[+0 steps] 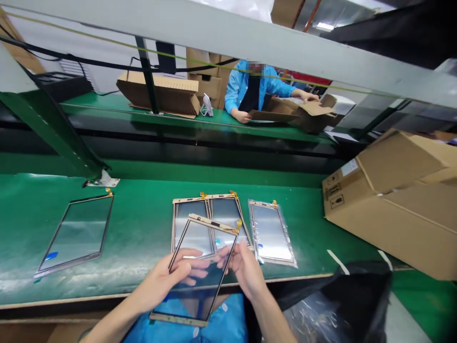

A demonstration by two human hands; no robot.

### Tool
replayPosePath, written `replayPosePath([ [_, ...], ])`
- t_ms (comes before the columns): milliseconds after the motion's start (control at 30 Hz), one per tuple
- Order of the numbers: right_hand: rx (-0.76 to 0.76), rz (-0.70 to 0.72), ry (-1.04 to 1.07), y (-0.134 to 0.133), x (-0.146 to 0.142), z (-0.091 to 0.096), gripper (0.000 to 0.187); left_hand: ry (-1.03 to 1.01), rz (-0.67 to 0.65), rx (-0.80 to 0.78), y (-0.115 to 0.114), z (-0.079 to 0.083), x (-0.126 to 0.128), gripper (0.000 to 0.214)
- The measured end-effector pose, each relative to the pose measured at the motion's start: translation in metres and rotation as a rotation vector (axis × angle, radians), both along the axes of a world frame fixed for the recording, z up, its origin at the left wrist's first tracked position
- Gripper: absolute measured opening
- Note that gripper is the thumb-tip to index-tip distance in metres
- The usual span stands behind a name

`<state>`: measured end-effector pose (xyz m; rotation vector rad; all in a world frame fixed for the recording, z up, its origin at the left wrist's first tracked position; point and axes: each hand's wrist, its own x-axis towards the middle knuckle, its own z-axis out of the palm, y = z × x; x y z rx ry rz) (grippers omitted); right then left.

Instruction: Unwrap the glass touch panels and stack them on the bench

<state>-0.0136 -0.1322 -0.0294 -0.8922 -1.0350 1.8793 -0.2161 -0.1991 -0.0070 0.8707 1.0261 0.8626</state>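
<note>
Glass panel held tilted by both hands: left, right.

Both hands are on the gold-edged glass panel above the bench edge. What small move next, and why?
Probably lower the glass panel onto bare green mat left of the two unbagged panels: left hand and right hand hold it tilted, off the bench, and that spot is bare.

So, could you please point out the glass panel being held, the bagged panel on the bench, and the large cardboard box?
Held glass panel [200, 290], head view: on its clear lower middle.
Bagged panel [271, 233], head view: on its glass centre.
Large cardboard box [400, 224], head view: on its side wall.
</note>
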Motion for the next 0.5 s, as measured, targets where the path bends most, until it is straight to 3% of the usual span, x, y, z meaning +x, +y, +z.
replayPosePath([
  [100, -0.035, 0.189, -0.05, 0.021, 0.018, 0.022, 0.063, 0.003, -0.093, -0.055, -0.005, 0.003, -0.005, 0.049],
  [167, 0.049, 0.263, -0.15, 0.027, 0.025, 0.034, 0.06, 0.009, -0.115, -0.067, -0.006, 0.002, -0.005, 0.05],
  [267, 0.248, 0.187, -0.32, 0.02, 0.025, 0.036, 0.05, -0.018, -0.136, -0.056, -0.006, 0.0, -0.005, 0.048],
  [400, 0.504, -0.006, -0.474, 0.004, 0.026, 0.015, 0.039, -0.097, -0.168, -0.058, -0.004, 0.004, -0.01, 0.042],
  [500, 0.736, -0.001, -0.589, 0.004, 0.029, 0.007, 0.035, -0.041, -0.221, -0.057, -0.003, 0.015, -0.016, 0.039],
])
